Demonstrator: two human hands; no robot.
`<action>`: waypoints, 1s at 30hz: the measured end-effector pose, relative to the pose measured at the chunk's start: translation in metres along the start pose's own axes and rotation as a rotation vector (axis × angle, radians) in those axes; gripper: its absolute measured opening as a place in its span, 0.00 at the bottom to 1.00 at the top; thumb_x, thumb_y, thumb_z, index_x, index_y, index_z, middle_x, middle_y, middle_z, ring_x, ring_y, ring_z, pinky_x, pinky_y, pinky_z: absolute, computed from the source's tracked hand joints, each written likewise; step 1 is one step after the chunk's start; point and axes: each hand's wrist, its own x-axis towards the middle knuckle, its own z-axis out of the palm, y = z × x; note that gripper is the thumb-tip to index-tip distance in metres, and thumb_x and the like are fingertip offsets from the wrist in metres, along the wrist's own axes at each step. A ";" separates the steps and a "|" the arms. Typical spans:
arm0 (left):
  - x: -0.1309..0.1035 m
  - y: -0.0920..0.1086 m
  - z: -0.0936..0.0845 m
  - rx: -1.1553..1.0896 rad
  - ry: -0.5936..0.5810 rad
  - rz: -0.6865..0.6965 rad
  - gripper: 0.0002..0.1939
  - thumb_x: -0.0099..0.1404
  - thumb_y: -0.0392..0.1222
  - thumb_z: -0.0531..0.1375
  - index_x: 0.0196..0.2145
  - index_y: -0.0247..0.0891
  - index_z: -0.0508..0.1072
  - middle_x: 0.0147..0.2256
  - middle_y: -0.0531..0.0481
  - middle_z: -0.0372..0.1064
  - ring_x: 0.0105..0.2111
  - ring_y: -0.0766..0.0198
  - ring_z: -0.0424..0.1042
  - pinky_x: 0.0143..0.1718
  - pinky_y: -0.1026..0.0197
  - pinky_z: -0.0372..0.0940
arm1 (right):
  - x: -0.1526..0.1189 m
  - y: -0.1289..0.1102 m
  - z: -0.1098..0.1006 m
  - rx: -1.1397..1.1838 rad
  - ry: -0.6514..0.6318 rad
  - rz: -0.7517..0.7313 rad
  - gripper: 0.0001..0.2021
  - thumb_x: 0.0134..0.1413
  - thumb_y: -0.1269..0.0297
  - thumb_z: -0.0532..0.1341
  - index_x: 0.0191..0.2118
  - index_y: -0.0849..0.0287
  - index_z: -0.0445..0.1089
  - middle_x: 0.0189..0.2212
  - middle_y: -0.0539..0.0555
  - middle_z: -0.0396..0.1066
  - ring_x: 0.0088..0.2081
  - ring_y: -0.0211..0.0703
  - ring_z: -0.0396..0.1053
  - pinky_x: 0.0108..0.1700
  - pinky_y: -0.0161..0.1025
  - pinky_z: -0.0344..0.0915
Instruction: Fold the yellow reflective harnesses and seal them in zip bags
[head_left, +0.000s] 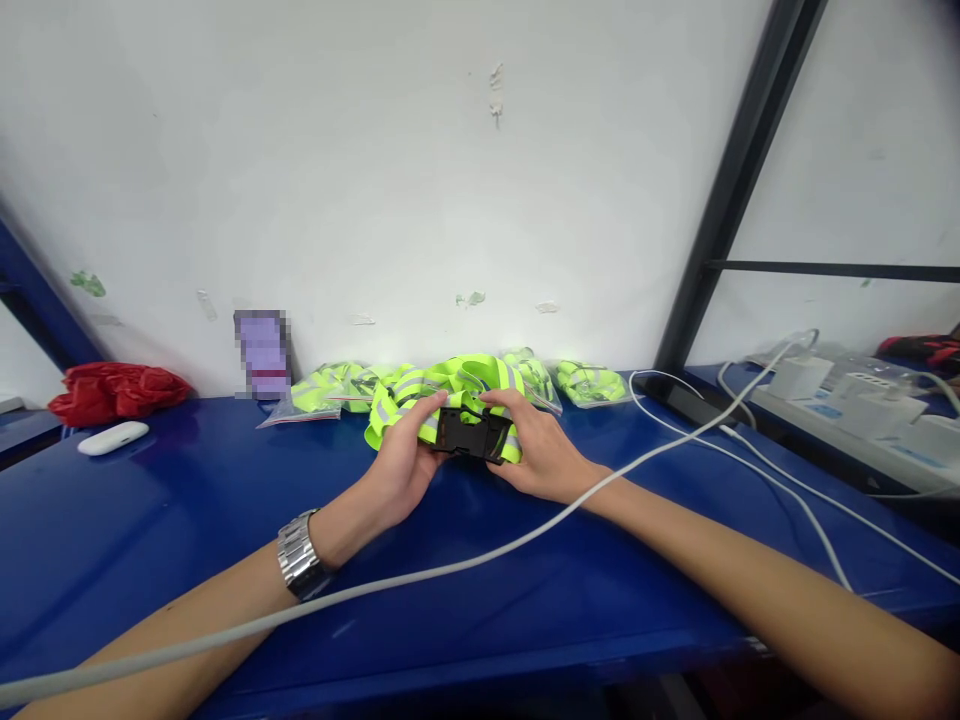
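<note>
A black plastic side-release buckle [472, 434] on a neon yellow reflective strap [420, 385] is held up between my two hands, its halves joined. My left hand [401, 455] closes on the buckle's left end, thumb on top. At the other end, my right hand [544, 450] grips the buckle with thumb and fingers. The rest of the strap lies looped in a bundle behind the buckle. Some fingertips are hidden under the strap and buckle.
Clear bags of yellow straps [322, 390] and another such bag [592, 382] lie along the wall. On the blue table [187, 500] are a red plastic bag [116, 392], a white earbud case [112, 438] and a leaning phone [264, 355]. A white cable [525, 537] crosses before my arms; chargers [862, 400] stand right.
</note>
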 end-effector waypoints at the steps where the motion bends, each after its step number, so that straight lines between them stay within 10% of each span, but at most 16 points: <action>1: 0.000 0.002 0.000 0.018 -0.019 -0.050 0.10 0.56 0.41 0.65 0.36 0.38 0.73 0.33 0.52 0.72 0.32 0.63 0.72 0.32 0.60 0.70 | 0.000 0.001 -0.001 0.024 -0.008 -0.005 0.31 0.48 0.69 0.59 0.58 0.57 0.49 0.50 0.61 0.64 0.49 0.51 0.68 0.45 0.44 0.67; 10: 0.006 0.001 0.010 -0.074 -0.057 -0.036 0.04 0.61 0.33 0.60 0.34 0.31 0.74 0.33 0.47 0.75 0.33 0.64 0.74 0.37 0.64 0.69 | 0.003 -0.016 -0.016 -0.250 0.113 0.016 0.32 0.43 0.56 0.64 0.55 0.59 0.58 0.51 0.64 0.64 0.50 0.61 0.62 0.49 0.58 0.59; 15: 0.005 0.007 0.025 -0.154 -0.015 -0.094 0.09 0.66 0.37 0.55 0.35 0.29 0.73 0.32 0.44 0.75 0.32 0.62 0.75 0.38 0.61 0.70 | 0.002 -0.053 -0.005 0.098 0.014 -0.276 0.07 0.52 0.65 0.58 0.37 0.60 0.66 0.31 0.55 0.68 0.34 0.44 0.66 0.38 0.42 0.64; 20: 0.002 0.011 0.025 -0.179 -0.014 -0.043 0.08 0.65 0.37 0.56 0.38 0.31 0.72 0.35 0.44 0.75 0.36 0.60 0.76 0.41 0.58 0.71 | 0.011 -0.056 0.016 0.461 -0.043 0.395 0.12 0.56 0.57 0.57 0.29 0.60 0.68 0.27 0.53 0.70 0.30 0.42 0.67 0.35 0.39 0.65; 23: 0.000 0.003 0.019 -0.184 0.022 0.071 0.07 0.62 0.34 0.58 0.39 0.32 0.71 0.36 0.46 0.75 0.37 0.61 0.75 0.43 0.58 0.71 | 0.016 -0.045 0.021 0.895 -0.035 0.620 0.17 0.57 0.50 0.54 0.41 0.58 0.69 0.39 0.55 0.73 0.39 0.45 0.70 0.38 0.39 0.68; 30: -0.010 -0.017 0.015 -0.027 0.092 0.093 0.14 0.60 0.32 0.59 0.44 0.40 0.69 0.44 0.49 0.72 0.42 0.61 0.73 0.39 0.58 0.72 | 0.021 -0.029 0.021 1.208 0.511 0.814 0.15 0.49 0.51 0.60 0.38 0.55 0.64 0.37 0.52 0.72 0.42 0.46 0.71 0.40 0.41 0.69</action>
